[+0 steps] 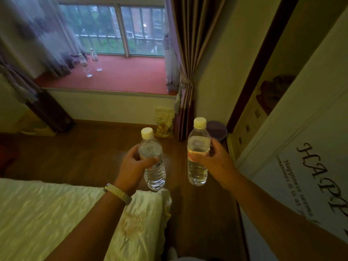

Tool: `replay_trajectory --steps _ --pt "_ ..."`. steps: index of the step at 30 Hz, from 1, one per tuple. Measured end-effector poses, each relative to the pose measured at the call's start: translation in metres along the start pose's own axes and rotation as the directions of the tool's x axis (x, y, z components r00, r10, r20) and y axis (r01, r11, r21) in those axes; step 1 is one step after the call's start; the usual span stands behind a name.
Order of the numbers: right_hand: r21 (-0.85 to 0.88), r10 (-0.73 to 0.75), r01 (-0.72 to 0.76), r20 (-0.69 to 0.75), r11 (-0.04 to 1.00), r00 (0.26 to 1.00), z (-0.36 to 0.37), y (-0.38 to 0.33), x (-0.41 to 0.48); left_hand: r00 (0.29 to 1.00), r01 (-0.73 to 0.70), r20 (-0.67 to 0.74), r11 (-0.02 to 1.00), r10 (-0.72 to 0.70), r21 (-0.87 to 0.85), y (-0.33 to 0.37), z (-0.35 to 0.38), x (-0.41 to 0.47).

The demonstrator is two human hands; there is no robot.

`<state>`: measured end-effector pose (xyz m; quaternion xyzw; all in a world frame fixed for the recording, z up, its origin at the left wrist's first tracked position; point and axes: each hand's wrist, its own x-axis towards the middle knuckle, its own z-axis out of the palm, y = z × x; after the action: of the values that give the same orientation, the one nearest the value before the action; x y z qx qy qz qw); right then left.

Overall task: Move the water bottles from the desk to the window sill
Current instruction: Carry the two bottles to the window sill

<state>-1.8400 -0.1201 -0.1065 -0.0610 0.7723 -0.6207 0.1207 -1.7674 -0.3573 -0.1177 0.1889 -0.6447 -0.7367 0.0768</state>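
My left hand [134,165] grips a clear water bottle [153,162] with a white cap, held upright above the wooden floor. A second clear bottle [198,151] with a white cap and a pale label stands upright in the grip of my right hand [216,164]. Ahead lies the red window sill [128,76], well beyond both hands. Two more clear bottles stand on its left part: one [85,65] nearer the front and one [94,58] behind it by the window glass.
A bed with a pale cover [56,213] fills the lower left. A white wardrobe with lettering [305,166] runs along the right. Brown curtains [188,72] hang right of the sill, sheer ones [28,34] on the left. A yellow bag [164,122] and a purple bin [216,130] sit on the floor.
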Motion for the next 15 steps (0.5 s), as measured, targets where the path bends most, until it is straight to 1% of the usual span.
replay_trajectory --steps 5,9,15 --pt "-0.005 -0.020 0.020 0.023 1.000 1.000 0.010 -0.017 0.049 1.000 -0.016 -0.024 1.000 0.016 0.016 0.009 -0.007 0.048" --pt "0.001 -0.008 0.008 0.044 1.000 0.999 0.013 -0.013 0.095 0.998 0.009 -0.067 1.000 -0.008 0.018 0.006 -0.011 0.083" --pt "0.005 -0.015 0.015 0.142 1.000 0.990 0.007 -0.008 0.182 0.990 0.022 -0.140 1.000 -0.020 0.012 0.010 0.009 0.146"
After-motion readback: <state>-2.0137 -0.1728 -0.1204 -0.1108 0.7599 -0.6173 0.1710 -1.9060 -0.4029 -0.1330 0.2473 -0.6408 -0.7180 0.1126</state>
